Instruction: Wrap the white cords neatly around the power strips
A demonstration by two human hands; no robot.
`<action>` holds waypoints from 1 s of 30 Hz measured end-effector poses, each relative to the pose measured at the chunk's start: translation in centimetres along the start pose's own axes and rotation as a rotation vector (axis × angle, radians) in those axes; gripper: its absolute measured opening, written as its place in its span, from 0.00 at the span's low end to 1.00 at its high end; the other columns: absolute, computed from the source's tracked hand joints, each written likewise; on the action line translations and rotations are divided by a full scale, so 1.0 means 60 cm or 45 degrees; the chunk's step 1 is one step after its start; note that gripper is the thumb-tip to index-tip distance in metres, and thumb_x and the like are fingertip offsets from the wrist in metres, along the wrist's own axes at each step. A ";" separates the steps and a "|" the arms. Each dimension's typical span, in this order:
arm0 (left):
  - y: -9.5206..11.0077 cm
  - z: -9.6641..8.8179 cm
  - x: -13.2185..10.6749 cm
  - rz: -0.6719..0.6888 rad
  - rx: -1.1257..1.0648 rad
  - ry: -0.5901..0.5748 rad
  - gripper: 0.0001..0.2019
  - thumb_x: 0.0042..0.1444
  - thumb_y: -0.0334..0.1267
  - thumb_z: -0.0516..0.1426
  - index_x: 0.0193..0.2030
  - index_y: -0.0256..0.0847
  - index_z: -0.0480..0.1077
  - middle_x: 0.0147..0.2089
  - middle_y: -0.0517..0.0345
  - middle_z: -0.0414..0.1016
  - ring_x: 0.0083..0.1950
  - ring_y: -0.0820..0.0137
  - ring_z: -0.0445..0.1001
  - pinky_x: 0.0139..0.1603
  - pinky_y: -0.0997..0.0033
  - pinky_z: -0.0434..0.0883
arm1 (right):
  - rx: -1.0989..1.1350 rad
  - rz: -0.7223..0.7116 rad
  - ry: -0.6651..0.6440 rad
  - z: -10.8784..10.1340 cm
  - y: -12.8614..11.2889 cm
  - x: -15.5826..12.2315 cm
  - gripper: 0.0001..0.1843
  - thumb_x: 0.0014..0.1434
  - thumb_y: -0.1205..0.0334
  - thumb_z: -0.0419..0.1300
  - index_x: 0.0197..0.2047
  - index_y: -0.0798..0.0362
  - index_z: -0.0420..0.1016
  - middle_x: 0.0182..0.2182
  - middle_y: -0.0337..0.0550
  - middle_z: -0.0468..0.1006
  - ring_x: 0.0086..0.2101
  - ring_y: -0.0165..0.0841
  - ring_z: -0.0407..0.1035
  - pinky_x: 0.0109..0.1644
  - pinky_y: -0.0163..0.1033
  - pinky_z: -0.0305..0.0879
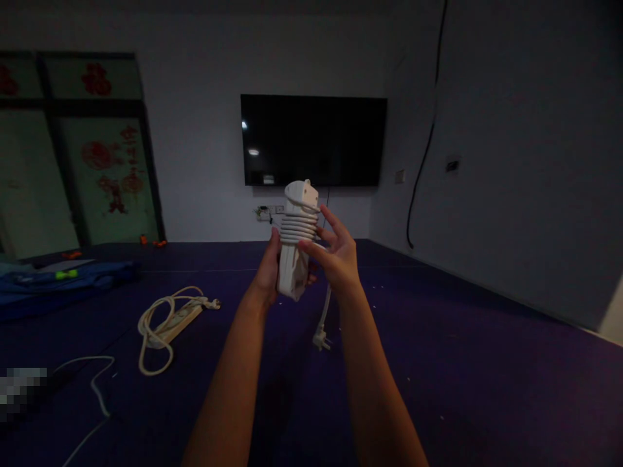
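Note:
A white power strip (292,272) is held upright in front of me, with its white cord (298,227) wound in several turns around its middle. My left hand (267,272) grips the strip from the left, thumb along its side and fingertips showing behind it at the right. At the right side, my right hand (338,251) is closed on the wound cord, thumb in front and index finger reaching up. Below this hand the loose end of the cord hangs down to a white plug (321,338) with metal prongs.
Another power strip (180,322) with a loosely looped cord lies on the dark purple floor (438,402) at left. A thin white cable (100,389) runs nearer to me. Blue cloth (97,275) lies farther left. A television (314,139) hangs on the far wall; a black cable (422,168) dangles at right.

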State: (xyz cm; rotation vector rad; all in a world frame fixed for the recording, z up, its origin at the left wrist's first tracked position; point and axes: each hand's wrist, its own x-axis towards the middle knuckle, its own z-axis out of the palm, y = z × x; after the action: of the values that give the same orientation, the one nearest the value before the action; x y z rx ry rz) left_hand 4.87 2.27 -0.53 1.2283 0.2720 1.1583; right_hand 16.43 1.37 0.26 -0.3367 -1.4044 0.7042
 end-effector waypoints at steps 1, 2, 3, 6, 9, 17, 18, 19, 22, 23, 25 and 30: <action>-0.002 0.002 0.001 0.069 0.051 0.045 0.34 0.52 0.65 0.46 0.48 0.36 0.70 0.32 0.48 0.78 0.33 0.61 0.77 0.31 0.66 0.73 | -0.022 -0.044 0.009 -0.001 0.002 0.001 0.50 0.40 0.55 0.69 0.65 0.47 0.52 0.48 0.50 0.72 0.35 0.36 0.72 0.32 0.40 0.73; -0.005 0.004 0.003 0.144 0.092 0.077 0.32 0.52 0.63 0.48 0.48 0.37 0.70 0.34 0.49 0.78 0.36 0.61 0.77 0.34 0.65 0.73 | -0.048 -0.083 0.010 -0.001 0.004 0.002 0.50 0.40 0.55 0.69 0.65 0.47 0.52 0.50 0.50 0.71 0.39 0.38 0.72 0.35 0.42 0.74; -0.007 0.007 0.004 0.220 0.119 0.099 0.30 0.51 0.62 0.51 0.48 0.37 0.70 0.36 0.49 0.78 0.38 0.60 0.77 0.37 0.65 0.73 | -0.077 -0.113 0.006 -0.001 0.005 0.003 0.50 0.40 0.56 0.69 0.65 0.47 0.52 0.51 0.51 0.70 0.42 0.41 0.71 0.38 0.44 0.74; -0.013 0.020 0.008 0.425 0.142 0.140 0.27 0.50 0.58 0.55 0.48 0.37 0.70 0.41 0.49 0.78 0.45 0.61 0.75 0.43 0.66 0.71 | -0.145 -0.182 -0.003 0.000 0.008 0.003 0.49 0.42 0.57 0.68 0.65 0.47 0.51 0.54 0.51 0.68 0.48 0.44 0.68 0.44 0.47 0.72; -0.015 0.028 0.009 0.554 0.166 0.175 0.26 0.49 0.57 0.56 0.47 0.38 0.71 0.42 0.48 0.77 0.47 0.61 0.74 0.45 0.66 0.70 | -0.153 -0.201 -0.015 0.002 0.007 0.003 0.49 0.42 0.56 0.68 0.65 0.46 0.50 0.55 0.51 0.67 0.50 0.45 0.66 0.46 0.48 0.72; -0.010 0.030 0.003 0.591 0.168 0.272 0.30 0.49 0.62 0.53 0.45 0.37 0.71 0.36 0.48 0.78 0.41 0.61 0.76 0.38 0.67 0.71 | -0.213 -0.088 -0.109 0.002 -0.008 0.000 0.49 0.45 0.53 0.66 0.66 0.42 0.46 0.57 0.50 0.65 0.44 0.42 0.70 0.37 0.45 0.74; -0.009 0.030 0.002 0.570 0.146 0.273 0.30 0.49 0.63 0.52 0.46 0.37 0.70 0.35 0.48 0.77 0.40 0.61 0.76 0.36 0.67 0.72 | -0.224 -0.065 -0.115 0.002 -0.011 0.000 0.49 0.46 0.53 0.66 0.66 0.42 0.46 0.56 0.50 0.65 0.42 0.41 0.71 0.36 0.45 0.74; -0.008 0.030 0.002 0.546 0.126 0.276 0.31 0.48 0.63 0.52 0.46 0.37 0.70 0.34 0.48 0.77 0.39 0.61 0.76 0.35 0.67 0.72 | -0.234 -0.041 -0.121 0.001 -0.013 -0.001 0.48 0.46 0.52 0.65 0.66 0.42 0.46 0.55 0.50 0.67 0.41 0.40 0.71 0.35 0.45 0.74; -0.005 0.026 0.002 0.482 0.103 0.315 0.31 0.48 0.64 0.52 0.44 0.36 0.71 0.32 0.48 0.77 0.36 0.62 0.76 0.32 0.68 0.71 | -0.283 0.015 -0.146 -0.003 -0.016 -0.002 0.48 0.48 0.53 0.65 0.67 0.44 0.46 0.51 0.50 0.70 0.39 0.38 0.71 0.36 0.44 0.72; -0.005 0.025 0.002 0.482 0.118 0.346 0.31 0.47 0.64 0.52 0.43 0.36 0.71 0.31 0.49 0.77 0.35 0.63 0.76 0.31 0.69 0.71 | -0.310 0.033 -0.156 -0.005 -0.015 -0.003 0.47 0.48 0.53 0.65 0.67 0.45 0.46 0.49 0.50 0.71 0.39 0.38 0.70 0.36 0.43 0.72; -0.005 0.021 0.003 0.531 0.186 0.437 0.29 0.47 0.63 0.53 0.39 0.36 0.72 0.31 0.49 0.77 0.33 0.65 0.76 0.29 0.70 0.70 | -0.375 0.059 -0.170 -0.011 -0.012 -0.003 0.45 0.48 0.54 0.65 0.66 0.47 0.49 0.45 0.50 0.73 0.39 0.37 0.69 0.36 0.42 0.71; -0.008 0.013 0.008 0.669 0.375 0.637 0.25 0.47 0.60 0.55 0.35 0.36 0.72 0.29 0.52 0.76 0.29 0.68 0.74 0.29 0.71 0.69 | -0.511 0.097 -0.216 -0.026 0.005 -0.001 0.40 0.53 0.55 0.61 0.66 0.47 0.51 0.42 0.48 0.73 0.35 0.32 0.67 0.33 0.37 0.67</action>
State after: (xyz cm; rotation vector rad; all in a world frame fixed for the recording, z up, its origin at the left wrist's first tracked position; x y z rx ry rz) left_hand 5.90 2.26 -0.44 1.2868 0.5275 1.9395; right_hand 17.84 1.84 -0.21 -0.6598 -1.7026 0.5175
